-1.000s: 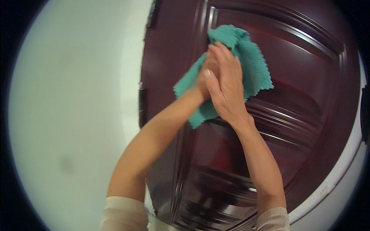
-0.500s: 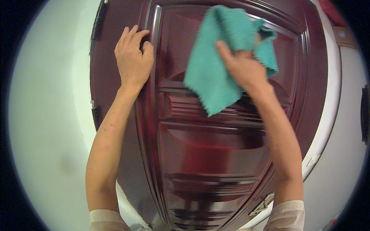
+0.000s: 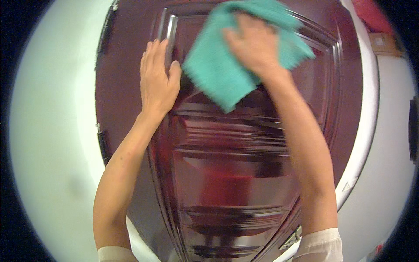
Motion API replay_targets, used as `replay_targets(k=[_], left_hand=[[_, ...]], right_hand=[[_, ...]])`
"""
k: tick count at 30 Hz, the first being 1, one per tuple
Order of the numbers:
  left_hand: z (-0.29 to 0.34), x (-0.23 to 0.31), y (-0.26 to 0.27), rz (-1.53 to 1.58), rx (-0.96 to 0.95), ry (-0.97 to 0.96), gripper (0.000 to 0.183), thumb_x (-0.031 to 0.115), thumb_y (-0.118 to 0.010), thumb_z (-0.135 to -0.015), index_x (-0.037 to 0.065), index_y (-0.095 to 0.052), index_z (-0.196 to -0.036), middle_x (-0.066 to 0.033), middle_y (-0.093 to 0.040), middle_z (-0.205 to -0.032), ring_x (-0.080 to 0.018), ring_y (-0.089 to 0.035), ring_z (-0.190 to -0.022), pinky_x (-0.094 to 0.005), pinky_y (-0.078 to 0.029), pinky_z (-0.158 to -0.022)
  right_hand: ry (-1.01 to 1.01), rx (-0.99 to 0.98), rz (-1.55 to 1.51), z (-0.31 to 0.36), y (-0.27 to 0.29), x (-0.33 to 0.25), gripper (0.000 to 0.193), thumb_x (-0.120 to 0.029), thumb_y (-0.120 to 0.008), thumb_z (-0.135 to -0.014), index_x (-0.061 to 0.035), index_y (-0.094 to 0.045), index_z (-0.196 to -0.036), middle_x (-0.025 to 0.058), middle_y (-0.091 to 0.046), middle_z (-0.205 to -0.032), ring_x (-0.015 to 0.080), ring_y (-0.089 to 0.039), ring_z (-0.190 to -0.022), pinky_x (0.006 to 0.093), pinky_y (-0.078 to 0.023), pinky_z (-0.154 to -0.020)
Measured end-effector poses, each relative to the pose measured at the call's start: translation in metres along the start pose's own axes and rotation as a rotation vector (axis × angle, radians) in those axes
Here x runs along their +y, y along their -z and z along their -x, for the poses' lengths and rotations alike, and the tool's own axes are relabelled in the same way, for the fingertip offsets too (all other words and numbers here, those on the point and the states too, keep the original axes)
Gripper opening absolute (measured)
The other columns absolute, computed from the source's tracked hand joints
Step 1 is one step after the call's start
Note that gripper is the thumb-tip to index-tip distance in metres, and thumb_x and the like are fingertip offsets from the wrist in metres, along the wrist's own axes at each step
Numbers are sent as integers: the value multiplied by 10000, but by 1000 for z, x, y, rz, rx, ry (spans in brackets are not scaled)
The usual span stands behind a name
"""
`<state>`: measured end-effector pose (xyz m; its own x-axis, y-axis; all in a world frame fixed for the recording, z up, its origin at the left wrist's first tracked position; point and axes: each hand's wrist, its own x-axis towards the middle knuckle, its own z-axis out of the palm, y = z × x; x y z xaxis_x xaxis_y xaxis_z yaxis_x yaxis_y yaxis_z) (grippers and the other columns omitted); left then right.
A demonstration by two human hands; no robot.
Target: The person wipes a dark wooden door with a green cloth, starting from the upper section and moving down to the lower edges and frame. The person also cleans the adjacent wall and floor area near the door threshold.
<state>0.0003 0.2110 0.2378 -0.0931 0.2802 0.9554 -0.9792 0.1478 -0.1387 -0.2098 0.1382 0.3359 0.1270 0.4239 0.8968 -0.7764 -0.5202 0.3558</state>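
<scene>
A glossy dark red panelled door (image 3: pixel 233 192) fills the middle of the head view. Against its upper panel my right hand (image 3: pixel 257 46) presses a green cleaning cloth (image 3: pixel 218 76), with the cloth spread beneath and around the fingers. Both the hand and the cloth are blurred by motion. Further left, my left hand (image 3: pixel 159 81) lies on the door's raised moulding, empty, its fingers stretched upward and the thumb apart. The part of the panel behind the cloth is hidden.
Dark hinges (image 3: pixel 103 142) line the door's left edge beside a pale wall (image 3: pixel 56 126). Low on the right is a metal door handle (image 3: pixel 291 239), partly behind my sleeve. A cardboard box (image 3: pixel 385 44) and something red (image 3: pixel 371 15) are at the upper right.
My right hand has swept the cloth up and to the left across the panel. My left hand has straightened its fingers and sits slightly lower and further right. The view has shifted a little.
</scene>
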Motion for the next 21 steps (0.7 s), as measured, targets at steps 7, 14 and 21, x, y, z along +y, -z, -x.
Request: replay_targets(k=[7, 14, 21], left_hand=[[14, 13, -9, -99, -7, -126, 548, 220, -482, -912, 48, -379, -1421, -204, -381, -1460, -366, -308, -1386, -472, -191, -1151], [17, 47, -21, 0, -50, -126, 505, 220, -457, -944, 65, -397, -1420, -187, -363, -1476, -349, -269, -1407, -467, -172, -1155], [17, 79, -30, -23, -63, -203, 501, 284, -432, -971, 77, -398, -1427, -180, -331, -1501, -343, -254, -1416, -473, -162, -1156]], right_hand=[[193, -253, -224, -25, -17, -27, 635, -610, -420, -889, -255, -439, -1414, 138, -346, -1503, 354, -269, -1410, 558, -224, -1105], [-266, -184, 89, -41, 49, 97, 748, -531, -351, -954, -29, -228, -1494, 227, -198, -1547, 393, -166, -1433, 515, -136, -1162], [-516, -34, 416, 20, 117, 270, 718, -681, -308, -899, -272, -290, -1490, 126, -304, -1531, 350, -243, -1423, 581, -179, -1100]])
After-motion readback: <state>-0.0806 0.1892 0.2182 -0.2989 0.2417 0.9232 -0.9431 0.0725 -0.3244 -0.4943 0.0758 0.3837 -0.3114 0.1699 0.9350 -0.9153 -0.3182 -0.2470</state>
